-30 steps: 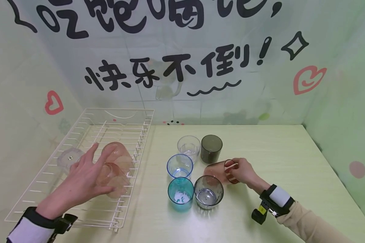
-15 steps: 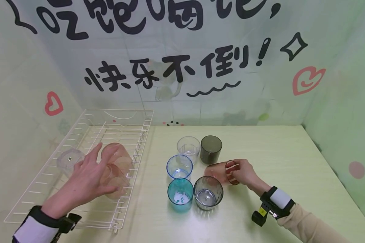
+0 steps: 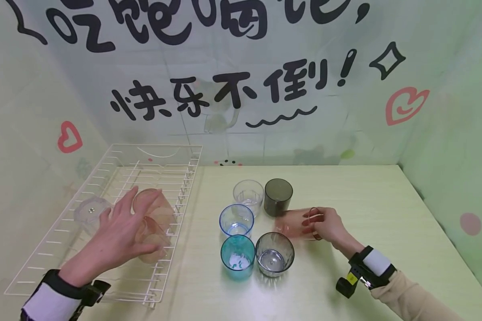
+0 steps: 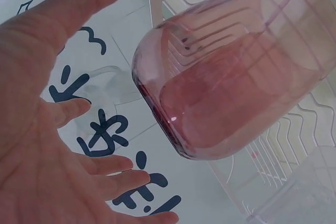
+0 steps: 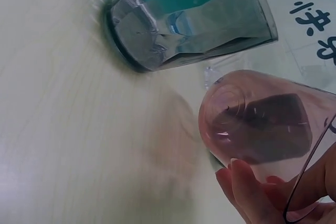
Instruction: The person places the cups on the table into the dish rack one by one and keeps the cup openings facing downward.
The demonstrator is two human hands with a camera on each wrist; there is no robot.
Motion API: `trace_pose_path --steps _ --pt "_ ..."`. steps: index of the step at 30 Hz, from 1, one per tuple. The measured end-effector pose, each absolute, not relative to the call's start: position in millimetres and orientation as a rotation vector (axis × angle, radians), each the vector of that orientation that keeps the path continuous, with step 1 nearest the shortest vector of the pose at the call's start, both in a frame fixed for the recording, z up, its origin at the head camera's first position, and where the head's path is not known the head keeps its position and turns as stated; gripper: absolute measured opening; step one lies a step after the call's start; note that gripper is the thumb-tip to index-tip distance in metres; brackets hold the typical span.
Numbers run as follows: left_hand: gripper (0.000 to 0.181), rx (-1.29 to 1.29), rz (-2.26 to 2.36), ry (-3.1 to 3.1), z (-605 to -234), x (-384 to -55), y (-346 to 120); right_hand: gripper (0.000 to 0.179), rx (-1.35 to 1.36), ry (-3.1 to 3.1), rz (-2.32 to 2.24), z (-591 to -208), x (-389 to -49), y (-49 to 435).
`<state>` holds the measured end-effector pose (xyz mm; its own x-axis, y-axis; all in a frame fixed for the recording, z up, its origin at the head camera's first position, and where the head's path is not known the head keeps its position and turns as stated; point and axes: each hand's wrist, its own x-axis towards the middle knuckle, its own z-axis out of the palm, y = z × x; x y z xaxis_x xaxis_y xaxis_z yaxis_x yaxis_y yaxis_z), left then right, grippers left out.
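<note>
My right hand pinches a pink drinking glass by its rim, with fingers inside its mouth. This glass lies sideways close over the table, and its rounded base shows in the right wrist view. My left hand is over the white wire dish rack, fingers spread and holding nothing. Just beyond the thumb and fingers is another pink glass, bottom up on the rack and partly hidden by the hand in the head view. Left of that hand stands an upturned clear glass.
Several glasses stand grouped mid-table: a clear one, an upturned dark olive one, a blue-rimmed one, a teal one and a grey one. A printed cloth wall closes off the back.
My right hand has raised the pink glass slightly and shifted it right, away from the grey glass. The left hand has drifted a little to the right over the rack.
</note>
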<state>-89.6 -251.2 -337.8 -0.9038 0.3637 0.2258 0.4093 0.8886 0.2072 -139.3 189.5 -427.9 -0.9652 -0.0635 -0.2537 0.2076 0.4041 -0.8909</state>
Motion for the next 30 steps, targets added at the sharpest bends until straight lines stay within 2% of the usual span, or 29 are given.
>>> trace_pose_path --steps 12,23,30 --pt "0.110 -0.665 -0.414 -2.832 -339.0 -94.4 -243.7 0.030 0.033 2.381 -1.680 -408.9 -141.1 191.4" --pt "0.118 -0.869 -0.471 -2.740 -341.9 -108.3 -224.2 0.030 -0.019 2.368 -1.738 -397.9 -140.0 180.5" --pt "0.113 -0.842 -0.522 -2.845 -336.1 -110.1 -202.2 0.030 -0.077 2.349 -1.791 -389.9 -139.8 172.3"
